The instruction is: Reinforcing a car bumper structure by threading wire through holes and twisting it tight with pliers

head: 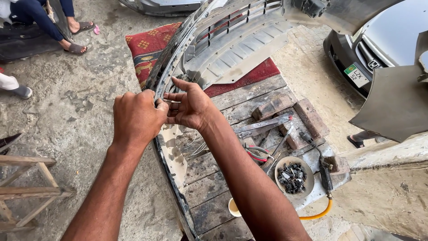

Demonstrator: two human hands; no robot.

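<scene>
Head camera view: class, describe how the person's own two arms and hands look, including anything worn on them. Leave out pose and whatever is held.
Both arms are bare from the bottom edge of the picture to the fingers: no sleeves, gloves, watch or bands show. The left hand and right hand show no rings that I can make out. The forearms look lean, with grime or dust on them. Fingernails are short where visible.

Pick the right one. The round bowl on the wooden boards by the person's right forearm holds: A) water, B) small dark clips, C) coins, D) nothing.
B: the bowl on the wooden boards, right of the right forearm, is filled with a heap of small dark clips, beside the red-handled pliers.
</scene>
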